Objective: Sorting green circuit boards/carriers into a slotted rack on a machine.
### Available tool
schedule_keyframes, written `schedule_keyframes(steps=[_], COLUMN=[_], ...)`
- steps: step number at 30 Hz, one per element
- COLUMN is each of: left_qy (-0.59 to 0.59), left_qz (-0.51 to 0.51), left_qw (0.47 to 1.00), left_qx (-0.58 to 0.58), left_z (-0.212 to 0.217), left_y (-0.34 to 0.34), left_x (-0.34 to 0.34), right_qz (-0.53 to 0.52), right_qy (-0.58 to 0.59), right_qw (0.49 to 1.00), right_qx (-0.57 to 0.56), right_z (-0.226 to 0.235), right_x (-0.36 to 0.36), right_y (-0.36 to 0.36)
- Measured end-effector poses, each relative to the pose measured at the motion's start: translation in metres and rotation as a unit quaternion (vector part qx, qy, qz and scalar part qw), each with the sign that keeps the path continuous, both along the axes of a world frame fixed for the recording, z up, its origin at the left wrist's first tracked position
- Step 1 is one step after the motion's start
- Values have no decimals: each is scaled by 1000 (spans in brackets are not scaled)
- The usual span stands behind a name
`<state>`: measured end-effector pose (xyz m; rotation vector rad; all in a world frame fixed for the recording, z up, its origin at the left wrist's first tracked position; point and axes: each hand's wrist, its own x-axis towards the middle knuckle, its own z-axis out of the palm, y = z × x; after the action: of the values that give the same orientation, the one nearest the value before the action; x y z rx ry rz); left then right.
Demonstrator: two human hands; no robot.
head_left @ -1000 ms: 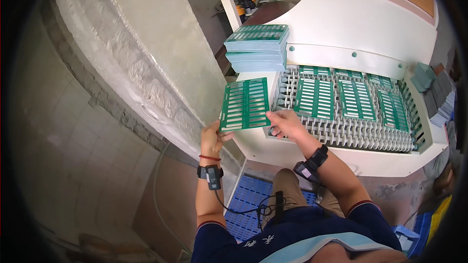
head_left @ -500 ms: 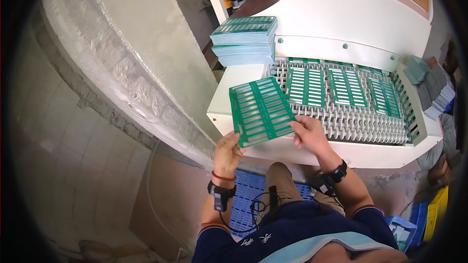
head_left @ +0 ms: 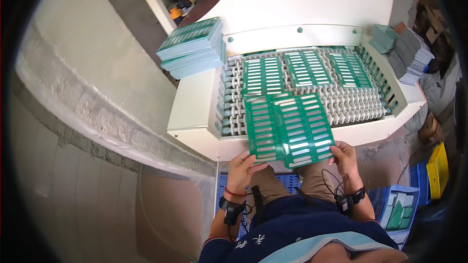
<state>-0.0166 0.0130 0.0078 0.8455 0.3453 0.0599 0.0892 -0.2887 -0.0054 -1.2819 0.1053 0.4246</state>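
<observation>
Two green circuit board panels with rows of long slots overlap in front of me, above the near edge of the roller conveyor (head_left: 360, 112). My left hand (head_left: 241, 169) pinches the lower left corner of the left panel (head_left: 261, 129). The right panel (head_left: 307, 131) partly covers it, and my right hand (head_left: 345, 158) grips its lower right edge. Beyond them, a row of similar panels (head_left: 263, 76) lies flat on the white rollers, with others partly under the machine's cover.
A tall stack of green panels (head_left: 192, 36) stands on the machine's left ledge. More stacked boards (head_left: 409, 51) sit on its right side. Blue bins and a yellow bin (head_left: 437, 169) are at the lower right. A concrete pillar (head_left: 126, 68) rises at the left.
What looked like one held panel is now two, spread side by side. My hands have moved apart, the right one lower. The view has shifted, and the machine appears further left.
</observation>
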Motion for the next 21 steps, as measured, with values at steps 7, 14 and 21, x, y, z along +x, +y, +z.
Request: schedule_keyframes(steps=[7,14,21], left_qy=[37,56,66], left_qz=[2,0,1], left_qw=[999,997,997], left_qx=[22,51,47], left_z=[-22,-18,-21], left_y=[25,34,36], left_x=[2,14,20], right_qz=[-63,-55,-95], right_qy=[-30,-35,-51], right_qw=[997,998,986], right_qx=[-33,-24,-124], right_z=[-18,-18,-11], right_x=[25,46,48], right_y=[-61,-44,-48])
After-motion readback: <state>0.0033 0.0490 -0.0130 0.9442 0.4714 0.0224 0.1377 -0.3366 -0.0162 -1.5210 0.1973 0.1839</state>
